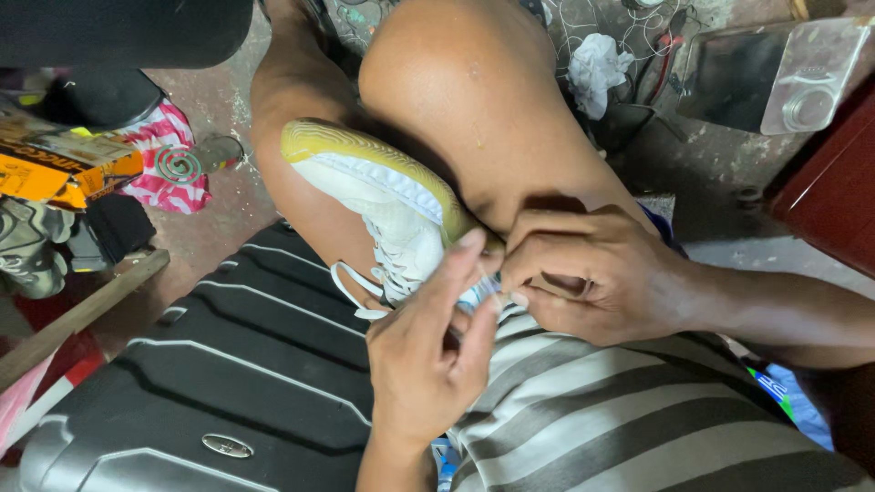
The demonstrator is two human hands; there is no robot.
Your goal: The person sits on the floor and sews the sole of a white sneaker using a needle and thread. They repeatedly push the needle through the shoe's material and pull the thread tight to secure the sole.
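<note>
The white mesh sneaker with a yellowed rubber sole (383, 196) lies sole-up against the person's bare knee, above a black ribbed hard-shell suitcase (228, 364). Both hands pinch at its heel end: left hand (428, 351) fingers closed on the edge, right hand (592, 273) clenched beside it. The work there looks unfinished, laces hanging loose.
</note>
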